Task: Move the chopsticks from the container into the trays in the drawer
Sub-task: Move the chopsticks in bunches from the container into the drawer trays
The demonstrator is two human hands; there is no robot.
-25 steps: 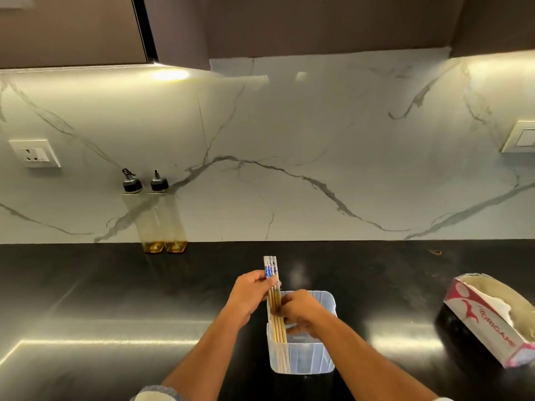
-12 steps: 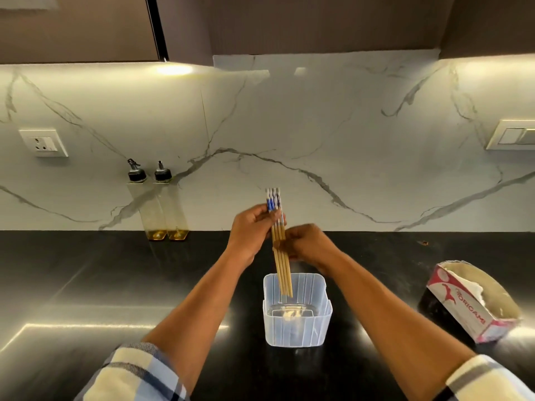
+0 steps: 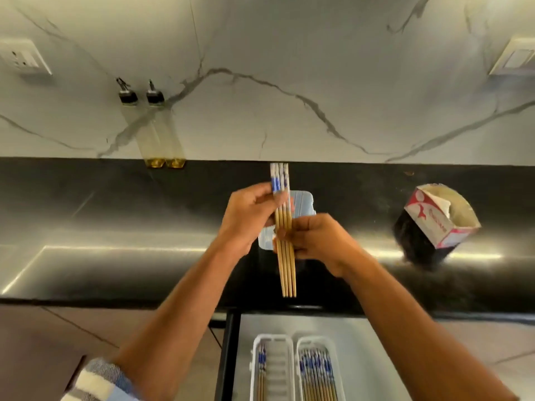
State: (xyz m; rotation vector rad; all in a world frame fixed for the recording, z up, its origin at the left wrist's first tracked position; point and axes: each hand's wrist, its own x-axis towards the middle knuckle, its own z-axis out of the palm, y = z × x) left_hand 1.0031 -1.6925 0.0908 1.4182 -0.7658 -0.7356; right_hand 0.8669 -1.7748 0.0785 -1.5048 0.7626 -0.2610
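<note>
A bundle of several wooden chopsticks (image 3: 285, 256) with blue-and-white tops hangs above the black counter. My left hand (image 3: 249, 218) grips the bundle near its patterned tops and my right hand (image 3: 318, 241) grips it lower down. Behind my hands stands the clear plastic container (image 3: 304, 204), mostly hidden. Below the counter edge the open drawer (image 3: 228, 357) holds two white trays. The left tray (image 3: 275, 371) has a few chopsticks along its left side. The right tray (image 3: 318, 371) is filled with several chopsticks.
A torn red-and-white tissue box (image 3: 440, 221) lies on the counter at the right. Two oil bottles (image 3: 156, 131) stand against the marble wall at the back left. A wall socket (image 3: 23, 59) and a switch plate (image 3: 515, 59) sit on the wall.
Both hands have lifted the chopstick bundle out of the container and drawn it toward me. The view has tilted down, so the open drawer and its trays now show.
</note>
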